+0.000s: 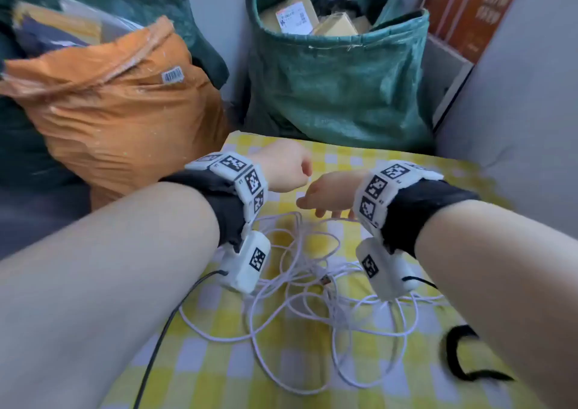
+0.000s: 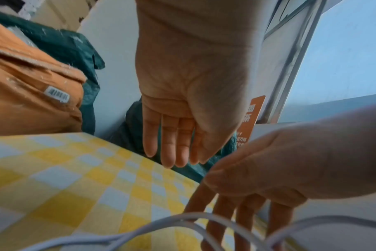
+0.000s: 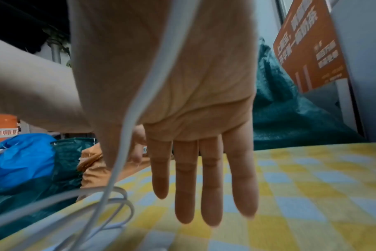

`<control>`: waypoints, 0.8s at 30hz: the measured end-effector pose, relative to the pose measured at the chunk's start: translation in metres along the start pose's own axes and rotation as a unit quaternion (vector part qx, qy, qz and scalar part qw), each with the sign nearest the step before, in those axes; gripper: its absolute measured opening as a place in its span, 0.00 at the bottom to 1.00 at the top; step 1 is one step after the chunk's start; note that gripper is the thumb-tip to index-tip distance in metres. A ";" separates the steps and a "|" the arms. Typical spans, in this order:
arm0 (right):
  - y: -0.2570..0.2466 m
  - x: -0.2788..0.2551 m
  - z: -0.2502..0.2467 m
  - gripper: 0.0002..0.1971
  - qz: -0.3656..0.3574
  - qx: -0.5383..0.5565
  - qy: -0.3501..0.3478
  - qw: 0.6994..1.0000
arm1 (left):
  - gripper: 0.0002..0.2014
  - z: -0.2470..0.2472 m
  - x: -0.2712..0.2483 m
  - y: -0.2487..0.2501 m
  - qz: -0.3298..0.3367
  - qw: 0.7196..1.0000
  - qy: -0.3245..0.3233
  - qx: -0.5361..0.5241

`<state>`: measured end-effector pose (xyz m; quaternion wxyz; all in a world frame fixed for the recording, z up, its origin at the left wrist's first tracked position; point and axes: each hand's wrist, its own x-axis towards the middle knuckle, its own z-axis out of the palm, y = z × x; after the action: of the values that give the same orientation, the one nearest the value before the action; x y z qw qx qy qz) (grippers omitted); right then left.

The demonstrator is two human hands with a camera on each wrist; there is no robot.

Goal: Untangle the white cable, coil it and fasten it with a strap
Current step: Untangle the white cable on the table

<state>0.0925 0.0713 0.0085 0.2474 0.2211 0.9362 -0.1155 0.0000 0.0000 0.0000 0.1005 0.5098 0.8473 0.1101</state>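
Observation:
The white cable [image 1: 294, 302] lies in a loose tangle of loops on the yellow checked cloth [image 1: 281, 377], with its USB plug [image 1: 325, 280] in the middle of the heap. My left hand [image 1: 287, 171] hovers over the far part of the cloth; the left wrist view shows that hand [image 2: 172, 144] holding nothing, fingers straight. My right hand [image 1: 328, 196] is just right of it, fingers [image 2: 245, 217] spread down over a cable loop [image 2: 140, 231]. In the right wrist view a cable strand [image 3: 122, 152] hangs in front of the flat palm [image 3: 193, 101]. A black strap [image 1: 453, 355] lies curled at the right.
An orange bag [image 1: 119, 121] bulges at the cloth's left side. A green sack [image 1: 337, 89] full of parcels stands behind the far edge. A grey wall [image 1: 516, 127] rises at the right. The black lead [image 1: 162, 330] of the left wrist camera trails over the near left.

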 end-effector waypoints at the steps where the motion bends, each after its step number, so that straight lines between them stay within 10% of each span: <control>1: 0.001 -0.006 0.004 0.23 0.007 0.026 -0.005 1.000 | 0.12 0.000 -0.007 0.001 -0.006 1.000 0.005 -0.003; 8: 0.002 -0.079 0.025 0.21 -0.041 -0.043 0.174 0.983 | 0.12 0.000 -0.083 0.022 0.007 0.998 0.042 0.035; 24: -0.025 -0.193 0.097 0.18 -0.003 -0.089 0.182 0.979 | 0.11 -0.005 -0.221 0.038 -0.040 0.998 -0.007 0.037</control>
<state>0.2715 -0.0506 0.0281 0.0915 0.2130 0.9727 0.0096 0.1320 -0.1793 0.0285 0.0921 0.4795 0.8698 0.0708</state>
